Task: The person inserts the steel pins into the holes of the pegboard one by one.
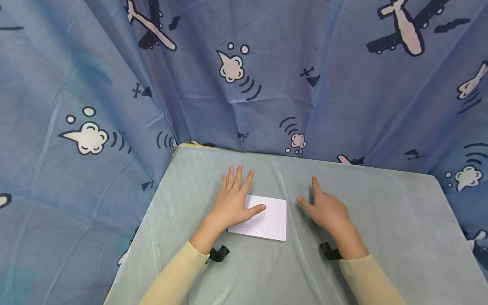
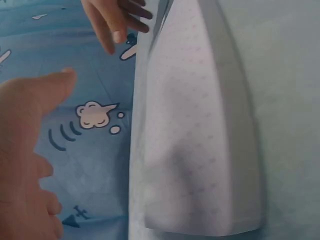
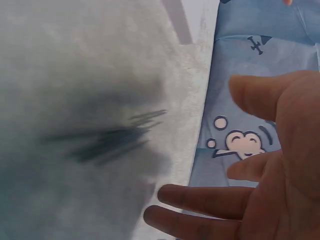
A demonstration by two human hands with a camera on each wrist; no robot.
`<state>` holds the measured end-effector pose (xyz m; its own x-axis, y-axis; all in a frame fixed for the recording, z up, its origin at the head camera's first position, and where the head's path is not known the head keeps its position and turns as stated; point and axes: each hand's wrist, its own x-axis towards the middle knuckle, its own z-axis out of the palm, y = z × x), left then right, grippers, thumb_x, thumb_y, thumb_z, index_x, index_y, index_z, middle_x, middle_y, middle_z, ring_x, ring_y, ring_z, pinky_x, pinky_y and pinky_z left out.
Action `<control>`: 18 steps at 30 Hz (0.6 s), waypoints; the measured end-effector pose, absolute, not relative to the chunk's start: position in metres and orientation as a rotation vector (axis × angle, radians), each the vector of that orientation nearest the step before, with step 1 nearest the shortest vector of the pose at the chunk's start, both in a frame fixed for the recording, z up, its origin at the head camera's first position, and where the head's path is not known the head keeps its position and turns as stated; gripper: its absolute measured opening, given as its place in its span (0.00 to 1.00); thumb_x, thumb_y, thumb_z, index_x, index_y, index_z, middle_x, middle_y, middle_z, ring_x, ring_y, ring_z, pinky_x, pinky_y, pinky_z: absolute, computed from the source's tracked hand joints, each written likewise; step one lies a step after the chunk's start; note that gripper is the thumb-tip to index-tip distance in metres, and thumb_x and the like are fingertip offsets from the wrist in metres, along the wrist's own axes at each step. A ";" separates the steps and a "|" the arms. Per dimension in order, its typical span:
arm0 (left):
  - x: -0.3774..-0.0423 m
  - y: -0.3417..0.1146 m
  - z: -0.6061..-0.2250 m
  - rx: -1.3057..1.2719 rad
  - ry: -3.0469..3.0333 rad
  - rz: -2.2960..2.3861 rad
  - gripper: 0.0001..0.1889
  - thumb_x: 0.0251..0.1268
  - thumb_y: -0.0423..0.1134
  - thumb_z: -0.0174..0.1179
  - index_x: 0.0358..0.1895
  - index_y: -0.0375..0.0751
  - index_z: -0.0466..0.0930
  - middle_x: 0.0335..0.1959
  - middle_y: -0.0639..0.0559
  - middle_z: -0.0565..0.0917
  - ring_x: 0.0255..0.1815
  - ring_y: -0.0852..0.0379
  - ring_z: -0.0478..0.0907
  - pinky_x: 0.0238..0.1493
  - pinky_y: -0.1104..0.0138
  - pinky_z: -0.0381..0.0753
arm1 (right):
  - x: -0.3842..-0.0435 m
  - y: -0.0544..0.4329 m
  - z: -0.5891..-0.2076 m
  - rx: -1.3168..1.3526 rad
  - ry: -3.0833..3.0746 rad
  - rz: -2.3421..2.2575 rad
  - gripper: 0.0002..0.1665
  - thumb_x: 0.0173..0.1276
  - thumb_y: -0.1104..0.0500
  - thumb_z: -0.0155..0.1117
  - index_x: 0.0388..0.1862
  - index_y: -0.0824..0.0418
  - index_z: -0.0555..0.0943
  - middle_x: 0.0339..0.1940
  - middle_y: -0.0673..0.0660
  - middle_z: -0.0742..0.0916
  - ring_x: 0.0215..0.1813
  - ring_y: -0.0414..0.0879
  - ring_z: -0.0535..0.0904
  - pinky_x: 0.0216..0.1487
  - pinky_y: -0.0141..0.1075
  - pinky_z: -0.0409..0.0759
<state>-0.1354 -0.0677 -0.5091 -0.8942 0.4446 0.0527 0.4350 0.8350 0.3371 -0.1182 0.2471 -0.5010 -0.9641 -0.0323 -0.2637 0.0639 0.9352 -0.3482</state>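
A white pad [image 1: 272, 222] printed with a grid of small dots lies flat on the cloth-covered table. Its thick side edge shows in the left wrist view, where the dotted top [image 2: 182, 115] fills the middle. Over the pad's left part, my left hand [image 1: 232, 205] stretches out with its fingers spread and thumb across the dots, hiding that corner. To the right of the pad, my right hand [image 1: 329, 212] hovers apart from it, holding nothing. Its fingers [image 3: 215, 200] are extended and its thumb stands away from them in the right wrist view.
A pale grey-green cloth [image 1: 400, 220] with creases covers the table. Blue curtains [image 1: 267, 114] printed with airplanes and clouds hang along the back and sides. Black straps [image 1: 220, 254] sit at the wrists below the light yellow sleeves [image 1: 179, 271].
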 end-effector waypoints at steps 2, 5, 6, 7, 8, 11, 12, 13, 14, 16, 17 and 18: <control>-0.132 -0.069 -0.515 0.695 2.971 0.569 0.59 0.71 0.77 0.58 0.92 0.45 0.44 0.91 0.32 0.42 0.90 0.32 0.30 0.90 0.39 0.37 | -0.116 0.248 -0.506 0.029 2.829 -0.531 0.59 0.82 0.32 0.56 0.90 0.71 0.50 0.71 0.82 0.79 0.62 0.77 0.83 0.51 0.69 0.85; -0.126 -0.071 -0.522 0.662 2.955 0.613 0.59 0.73 0.75 0.59 0.91 0.40 0.45 0.90 0.31 0.45 0.91 0.32 0.34 0.91 0.41 0.40 | -0.112 0.248 -0.513 0.033 2.857 -0.538 0.54 0.82 0.37 0.59 0.85 0.76 0.57 0.69 0.84 0.79 0.64 0.79 0.80 0.56 0.72 0.83; -0.124 -0.072 -0.524 0.654 2.953 0.620 0.59 0.73 0.74 0.59 0.90 0.37 0.45 0.90 0.30 0.46 0.91 0.32 0.35 0.91 0.41 0.42 | -0.111 0.248 -0.515 0.032 2.869 -0.539 0.52 0.82 0.38 0.59 0.84 0.77 0.60 0.68 0.84 0.78 0.64 0.80 0.80 0.57 0.73 0.82; -0.122 -0.073 -0.526 0.641 2.947 0.622 0.59 0.74 0.73 0.58 0.90 0.35 0.46 0.90 0.30 0.47 0.91 0.32 0.37 0.91 0.42 0.43 | -0.110 0.248 -0.517 0.033 2.879 -0.544 0.51 0.82 0.39 0.60 0.82 0.78 0.62 0.68 0.85 0.78 0.65 0.81 0.79 0.58 0.73 0.81; -0.120 -0.073 -0.528 0.629 2.943 0.629 0.59 0.74 0.73 0.59 0.89 0.32 0.46 0.89 0.29 0.48 0.91 0.32 0.38 0.91 0.42 0.44 | -0.109 0.248 -0.518 0.035 2.887 -0.545 0.50 0.82 0.39 0.61 0.80 0.79 0.65 0.68 0.85 0.78 0.65 0.81 0.79 0.59 0.74 0.81; -0.114 -0.078 -0.535 0.599 2.929 0.643 0.59 0.74 0.71 0.60 0.87 0.25 0.49 0.88 0.27 0.51 0.90 0.30 0.43 0.90 0.42 0.47 | -0.106 0.247 -0.522 0.047 2.898 -0.548 0.44 0.81 0.41 0.63 0.70 0.81 0.74 0.61 0.84 0.81 0.58 0.78 0.82 0.54 0.71 0.83; -0.112 -0.079 -0.537 0.591 2.925 0.650 0.59 0.74 0.71 0.61 0.86 0.23 0.50 0.87 0.26 0.52 0.89 0.30 0.45 0.90 0.42 0.49 | -0.106 0.246 -0.524 0.051 2.901 -0.550 0.41 0.80 0.42 0.64 0.66 0.81 0.76 0.57 0.82 0.82 0.54 0.76 0.83 0.51 0.69 0.84; -0.110 -0.081 -0.539 0.581 2.918 0.659 0.60 0.73 0.71 0.61 0.85 0.22 0.51 0.87 0.26 0.53 0.89 0.30 0.47 0.90 0.43 0.50 | -0.105 0.246 -0.525 0.054 2.905 -0.553 0.39 0.80 0.42 0.65 0.62 0.81 0.78 0.53 0.80 0.84 0.50 0.73 0.84 0.49 0.67 0.85; -0.107 -0.083 -0.541 0.570 2.909 0.676 0.60 0.73 0.70 0.62 0.85 0.21 0.52 0.87 0.25 0.55 0.89 0.29 0.49 0.90 0.43 0.51 | -0.105 0.246 -0.526 0.059 2.907 -0.555 0.37 0.79 0.43 0.66 0.56 0.80 0.80 0.49 0.77 0.84 0.45 0.70 0.84 0.45 0.65 0.85; -0.102 -0.086 -0.545 0.544 2.891 0.707 0.59 0.73 0.69 0.62 0.84 0.20 0.53 0.86 0.25 0.56 0.88 0.30 0.51 0.90 0.43 0.51 | -0.105 0.245 -0.528 0.065 2.909 -0.561 0.32 0.78 0.44 0.68 0.49 0.77 0.81 0.42 0.72 0.85 0.38 0.64 0.83 0.39 0.61 0.85; -0.099 -0.088 -0.547 0.530 2.884 0.725 0.58 0.74 0.69 0.62 0.83 0.19 0.54 0.85 0.24 0.57 0.88 0.30 0.51 0.90 0.43 0.51 | -0.105 0.245 -0.528 0.069 2.909 -0.565 0.30 0.78 0.45 0.68 0.46 0.76 0.81 0.40 0.69 0.85 0.36 0.61 0.82 0.37 0.59 0.85; -0.096 -0.090 -0.549 0.516 2.878 0.750 0.57 0.75 0.68 0.62 0.83 0.19 0.55 0.85 0.24 0.58 0.88 0.30 0.52 0.90 0.42 0.51 | -0.105 0.245 -0.529 0.072 2.908 -0.572 0.29 0.78 0.46 0.68 0.45 0.75 0.81 0.38 0.68 0.85 0.34 0.60 0.82 0.36 0.59 0.85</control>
